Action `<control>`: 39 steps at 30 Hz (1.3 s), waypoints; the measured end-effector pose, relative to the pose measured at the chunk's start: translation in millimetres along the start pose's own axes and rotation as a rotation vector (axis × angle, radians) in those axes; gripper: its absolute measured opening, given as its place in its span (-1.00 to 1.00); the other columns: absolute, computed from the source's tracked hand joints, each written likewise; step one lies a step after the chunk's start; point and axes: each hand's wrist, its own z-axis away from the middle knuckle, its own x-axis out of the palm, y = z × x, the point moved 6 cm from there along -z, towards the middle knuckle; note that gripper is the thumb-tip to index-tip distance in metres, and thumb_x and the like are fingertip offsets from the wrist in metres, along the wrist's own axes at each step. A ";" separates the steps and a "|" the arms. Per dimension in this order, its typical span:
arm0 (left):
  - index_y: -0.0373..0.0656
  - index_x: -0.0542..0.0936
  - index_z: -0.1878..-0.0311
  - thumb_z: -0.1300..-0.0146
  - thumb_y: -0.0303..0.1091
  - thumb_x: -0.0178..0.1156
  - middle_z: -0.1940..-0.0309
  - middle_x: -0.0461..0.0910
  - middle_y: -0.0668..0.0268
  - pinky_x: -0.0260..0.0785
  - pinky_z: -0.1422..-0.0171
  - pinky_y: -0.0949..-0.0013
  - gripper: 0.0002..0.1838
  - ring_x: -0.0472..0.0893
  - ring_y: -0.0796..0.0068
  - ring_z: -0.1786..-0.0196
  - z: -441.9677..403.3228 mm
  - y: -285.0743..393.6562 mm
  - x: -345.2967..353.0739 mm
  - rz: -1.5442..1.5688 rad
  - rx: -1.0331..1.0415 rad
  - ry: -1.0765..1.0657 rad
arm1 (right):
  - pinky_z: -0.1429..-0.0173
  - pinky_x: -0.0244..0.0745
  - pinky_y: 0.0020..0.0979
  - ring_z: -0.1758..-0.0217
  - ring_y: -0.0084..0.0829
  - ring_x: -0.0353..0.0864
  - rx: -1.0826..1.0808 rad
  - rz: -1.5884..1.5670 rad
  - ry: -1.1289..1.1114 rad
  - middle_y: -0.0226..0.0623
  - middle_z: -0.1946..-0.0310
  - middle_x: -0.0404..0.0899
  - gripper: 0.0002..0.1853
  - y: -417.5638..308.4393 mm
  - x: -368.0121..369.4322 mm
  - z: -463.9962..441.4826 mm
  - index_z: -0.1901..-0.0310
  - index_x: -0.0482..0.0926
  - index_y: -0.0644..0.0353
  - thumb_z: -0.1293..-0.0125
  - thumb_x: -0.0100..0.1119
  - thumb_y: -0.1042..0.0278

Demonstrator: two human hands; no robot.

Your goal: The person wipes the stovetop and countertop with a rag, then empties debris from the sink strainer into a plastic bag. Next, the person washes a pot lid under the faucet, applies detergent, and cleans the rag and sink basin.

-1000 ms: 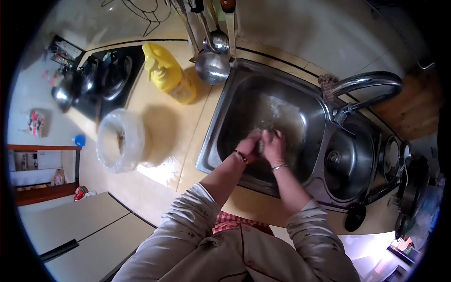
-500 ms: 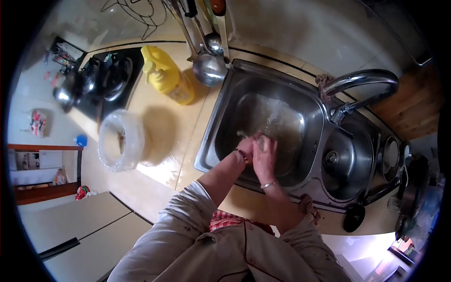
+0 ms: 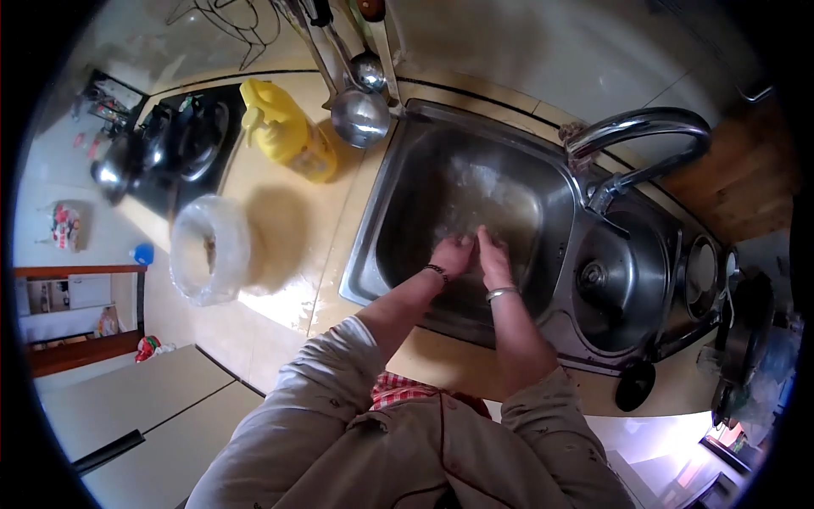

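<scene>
Both my hands are low in the large steel sink basin [image 3: 394,220], which holds cloudy water [image 3: 492,191]. My left hand [image 3: 454,255], with a dark beaded bracelet at the wrist, has its fingers curled in; whatever lies inside them is hidden. Close beside it on the right, my right hand [image 3: 493,260] wears a silver bangle and holds its fingers stretched out, with nothing visible in them. The fingertips of the two hands come near each other at the water.
A curved faucet [image 3: 636,136] rises between this basin and a smaller round basin [image 3: 623,288]. On the counter left stand a yellow pump bottle [image 3: 292,136] and a bag-lined bin [image 3: 212,284]. Ladles [image 3: 359,119] hang behind the sink; a stove [image 3: 182,153] lies farther left.
My hands were pressed together over the water; now they have drawn slightly apart, with the right fingers straightened. The whole view has shifted a little.
</scene>
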 end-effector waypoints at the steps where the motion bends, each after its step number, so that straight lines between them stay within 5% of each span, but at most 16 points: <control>1: -0.22 0.47 -0.03 -0.19 -0.05 0.11 0.17 0.58 0.13 0.38 0.05 0.31 -0.52 0.58 0.22 0.16 6.0 3.1 -6.8 0.149 -0.086 -0.056 | 0.12 0.45 -0.33 0.15 -0.38 0.55 0.114 -0.195 -0.097 -0.28 0.21 0.59 -0.60 -0.1 -3.5 4.9 0.20 0.58 0.27 -0.22 0.16 0.02; 5: -0.17 0.35 -0.17 -0.11 -0.18 0.27 0.18 0.54 0.32 0.38 0.09 0.40 -0.42 0.52 0.51 0.18 58.2 54.4 -38.4 0.433 -0.142 -0.455 | 0.06 0.47 -0.33 0.10 -0.40 0.54 0.224 -0.651 -0.415 -0.31 0.12 0.56 -0.68 -30.1 -21.4 50.3 0.11 0.56 0.19 -0.22 0.21 0.14; 8: -0.16 0.36 -0.16 -0.11 -0.29 0.29 0.18 0.54 0.35 0.37 0.17 0.48 -0.45 0.49 0.60 0.25 40.2 27.7 -44.7 0.552 0.115 -0.421 | -0.03 0.45 -0.21 0.03 -0.36 0.52 0.101 -0.853 -0.580 -0.33 0.11 0.56 -0.78 -50.9 -31.1 66.9 0.15 0.57 0.16 -0.22 0.21 0.25; 9: -0.16 0.45 -0.06 -0.14 -0.35 0.25 0.28 0.56 0.41 0.36 0.21 0.52 -0.60 0.48 0.66 0.31 38.1 25.9 -51.6 0.334 0.203 -0.391 | -0.11 0.39 -0.15 -0.02 -0.33 0.50 0.145 -0.951 -0.521 -0.32 0.08 0.55 -0.77 -49.5 -35.7 66.1 0.15 0.57 0.16 -0.21 0.22 0.27; 12: -0.20 0.54 0.10 -0.20 -0.34 0.20 0.37 0.57 0.46 0.37 0.15 0.53 -0.77 0.48 0.67 0.30 40.8 27.1 -68.2 0.154 0.114 -0.252 | -0.25 0.23 0.01 -0.13 -0.28 0.42 0.150 -1.071 -0.420 -0.25 -0.02 0.49 -0.70 -41.9 -42.8 64.8 0.02 0.49 0.15 -0.22 0.19 0.34; 17: -0.22 0.60 0.20 -0.26 -0.26 0.16 0.38 0.57 0.49 0.36 0.13 0.54 -0.79 0.48 0.72 0.28 39.1 17.1 -86.0 0.413 -0.005 -0.052 | -0.25 0.29 -0.16 -0.14 -0.29 0.42 -0.126 -1.111 -0.437 -0.25 -0.10 0.42 -0.56 -66.7 -50.6 71.5 -0.15 0.29 0.17 -0.23 0.09 0.48; 20: -0.25 0.53 0.02 -0.22 -0.14 0.20 0.17 0.57 0.38 0.34 -0.03 0.49 -0.61 0.49 0.62 0.10 50.7 24.1 -82.8 0.414 -0.020 -0.213 | -0.20 0.34 -0.34 -0.12 -0.36 0.44 -0.226 -0.986 -0.321 -0.27 -0.02 0.49 -0.61 -76.7 -58.3 73.6 -0.11 0.35 0.22 -0.22 0.05 0.54; 22: -0.29 0.30 -0.23 -0.14 0.00 0.25 -0.13 0.40 0.20 0.19 -0.27 0.40 -0.28 0.35 0.41 -0.19 62.8 36.4 -59.9 0.258 0.151 -0.401 | 0.03 0.38 -0.52 0.20 -0.54 0.50 -0.509 0.006 -0.058 -0.40 0.30 0.55 -0.72 -52.0 -62.1 50.0 0.07 0.51 0.27 -0.14 0.18 0.50; 24: -0.32 -0.01 -0.37 -0.01 0.04 0.35 -0.31 0.13 0.05 -0.05 -0.42 0.31 0.04 0.10 0.27 -0.38 75.1 53.4 -46.7 0.093 0.199 -0.487 | 0.08 0.37 -0.56 0.28 -0.59 0.45 -0.496 -0.083 -0.115 -0.47 0.38 0.48 -0.71 -86.0 -58.9 71.7 0.08 0.52 0.26 -0.11 0.22 0.50; 26: -0.26 0.00 -0.37 -0.06 -0.05 0.34 -0.29 0.18 0.10 0.01 -0.39 0.34 -0.03 0.17 0.30 -0.34 83.6 54.9 -34.0 0.409 0.270 -0.489 | 0.10 0.37 -0.56 0.24 -0.62 0.43 -0.502 -0.112 -0.133 -0.50 0.36 0.44 -0.73 -110.7 -57.3 93.0 0.09 0.52 0.23 -0.14 0.18 0.53; 28: -0.23 0.08 -0.35 -0.08 -0.10 0.33 -0.26 0.24 0.14 0.06 -0.36 0.36 -0.12 0.22 0.35 -0.31 88.3 59.8 -28.5 0.512 0.268 -0.507 | 0.06 0.39 -0.49 0.16 -0.57 0.43 -0.247 -0.658 -0.382 -0.47 0.27 0.44 -0.73 -115.1 -48.2 95.6 0.07 0.51 0.22 -0.16 0.15 0.57; 30: -0.20 0.16 -0.33 -0.11 -0.15 0.31 -0.22 0.29 0.18 0.12 -0.32 0.37 -0.21 0.26 0.39 -0.27 91.5 65.8 -29.8 0.618 0.266 -0.525 | -0.02 0.41 -0.39 0.07 -0.48 0.44 -0.187 -0.814 -0.467 -0.40 0.18 0.45 -0.72 -125.3 -50.3 105.5 0.05 0.49 0.22 -0.18 0.12 0.58; 33: -0.18 0.36 -0.20 -0.16 -0.20 0.27 -0.08 0.44 0.30 0.23 -0.22 0.40 -0.43 0.38 0.48 -0.13 88.5 59.9 -54.0 0.525 0.121 -0.422 | -0.14 0.38 -0.28 -0.02 -0.38 0.44 -0.182 -0.839 -0.464 -0.26 0.05 0.47 -0.69 -128.7 -61.0 101.4 -0.01 0.45 0.25 -0.20 0.10 0.54; 35: -0.18 0.49 -0.08 -0.17 -0.21 0.26 0.08 0.54 0.36 0.29 -0.15 0.41 -0.56 0.46 0.51 -0.01 76.7 45.9 -66.9 0.201 0.196 -0.351 | -0.16 0.37 -0.27 -0.05 -0.37 0.44 -0.165 -0.877 -0.371 -0.27 0.02 0.47 -0.67 -130.1 -81.3 94.9 -0.03 0.46 0.23 -0.20 0.12 0.49; 36: -0.13 0.52 -0.04 -0.20 -0.24 0.22 0.20 0.57 0.41 0.32 -0.08 0.49 -0.65 0.51 0.55 0.11 72.0 40.8 -83.0 0.075 0.473 -0.037 | -0.16 0.36 -0.27 -0.05 -0.37 0.44 -0.148 -0.875 -0.316 -0.29 0.02 0.47 -0.67 -127.0 -92.2 92.6 -0.02 0.46 0.23 -0.20 0.13 0.47; 39: -0.09 0.53 0.07 -0.27 -0.28 0.14 0.28 0.56 0.49 0.35 0.06 0.56 -0.80 0.51 0.66 0.23 86.0 53.8 -106.9 0.674 0.199 -0.341 | -0.16 0.36 -0.29 -0.08 -0.36 0.45 -0.130 -0.831 -0.321 -0.30 0.00 0.49 -0.67 -122.4 -94.0 107.8 -0.03 0.48 0.16 -0.21 0.17 0.35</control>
